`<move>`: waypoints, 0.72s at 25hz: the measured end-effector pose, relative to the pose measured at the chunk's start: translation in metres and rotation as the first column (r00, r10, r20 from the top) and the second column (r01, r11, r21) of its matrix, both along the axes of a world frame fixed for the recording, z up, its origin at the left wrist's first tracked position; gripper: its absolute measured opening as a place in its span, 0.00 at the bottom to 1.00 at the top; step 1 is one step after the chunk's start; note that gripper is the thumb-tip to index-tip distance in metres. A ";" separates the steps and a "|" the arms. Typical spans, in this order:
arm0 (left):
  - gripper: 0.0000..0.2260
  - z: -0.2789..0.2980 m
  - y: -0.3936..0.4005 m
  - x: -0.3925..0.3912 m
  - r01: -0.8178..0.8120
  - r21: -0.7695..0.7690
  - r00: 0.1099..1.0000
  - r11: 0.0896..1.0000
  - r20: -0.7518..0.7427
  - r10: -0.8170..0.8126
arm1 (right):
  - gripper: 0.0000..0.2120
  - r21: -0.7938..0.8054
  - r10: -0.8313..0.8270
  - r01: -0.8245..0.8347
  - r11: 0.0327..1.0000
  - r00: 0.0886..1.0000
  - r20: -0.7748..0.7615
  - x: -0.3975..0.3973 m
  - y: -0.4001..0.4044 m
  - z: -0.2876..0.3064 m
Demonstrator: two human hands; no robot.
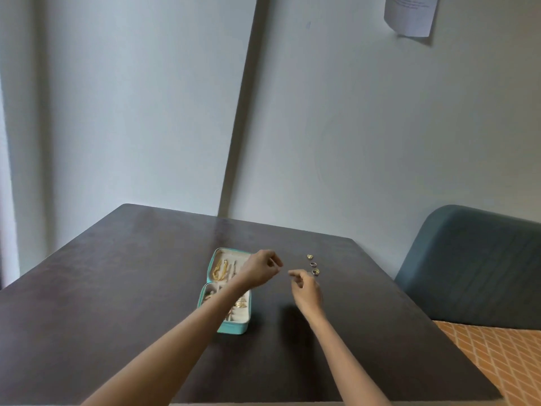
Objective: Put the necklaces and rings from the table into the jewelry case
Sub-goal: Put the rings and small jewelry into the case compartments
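A teal jewelry case (234, 328) lies open in the middle of the dark table (117, 288). A gold necklace (219, 269) lies in its far half, and small gold pieces sit in the near compartments. Three rings lie in a short row to the right: one gold ring (309, 256), a darker ring (313, 264) and another gold ring (315, 271). My left hand (263, 269) hovers over the case's right edge with its fingers curled. My right hand (306, 290) is just left of the rings, fingertips pinched together. Anything held is too small to see.
A blue-grey upholstered chair back (474, 268) stands at the table's right side, with an orange patterned cushion (497, 361) below it. The wall is close behind the table's far edge. A paper sheet (409, 13) hangs on the wall.
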State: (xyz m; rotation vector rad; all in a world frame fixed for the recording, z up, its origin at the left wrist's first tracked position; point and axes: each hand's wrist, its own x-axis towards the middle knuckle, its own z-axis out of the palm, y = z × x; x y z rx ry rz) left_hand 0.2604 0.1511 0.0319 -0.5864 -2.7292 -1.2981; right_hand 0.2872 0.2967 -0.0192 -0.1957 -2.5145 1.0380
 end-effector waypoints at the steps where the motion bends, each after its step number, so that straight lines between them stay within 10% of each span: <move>1: 0.09 -0.003 0.016 -0.002 -0.024 0.032 1.000 0.999 0.002 0.023 | 0.13 0.021 -0.058 0.057 0.998 0.997 0.058 -0.005 0.014 -0.003; 14: 0.14 -0.030 0.105 -0.061 -0.037 0.126 0.994 0.991 0.104 0.024 | 0.13 0.308 -0.252 0.194 0.931 0.955 0.160 -0.080 0.099 -0.006; 18: 0.14 -0.038 0.104 -0.063 -0.030 0.119 0.990 0.992 0.137 0.013 | 0.06 0.114 -0.212 0.206 0.972 0.977 0.035 -0.082 0.095 -0.012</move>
